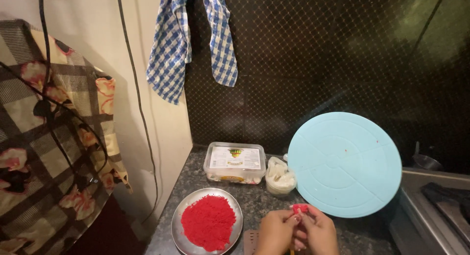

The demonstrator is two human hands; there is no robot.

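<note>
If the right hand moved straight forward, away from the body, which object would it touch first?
Probably the light blue round board: the right hand, pinching a red piece with the left hand, sits just below its lower edge. Depth is unclear.

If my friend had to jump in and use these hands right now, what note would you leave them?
Left hand and right hand: pressed together at the counter's front edge, both pinching one small red lump at the fingertips.
Steel plate: left of the hands, holding a heap of red crumbs.
Behind: a clear lidded box, a small white tub, and a pale blue round board leaning against the dark wall.
Done: one lump is being shaped; no finished pieces are visible.
Left: nearly all the crumbs are still on the plate.
</note>
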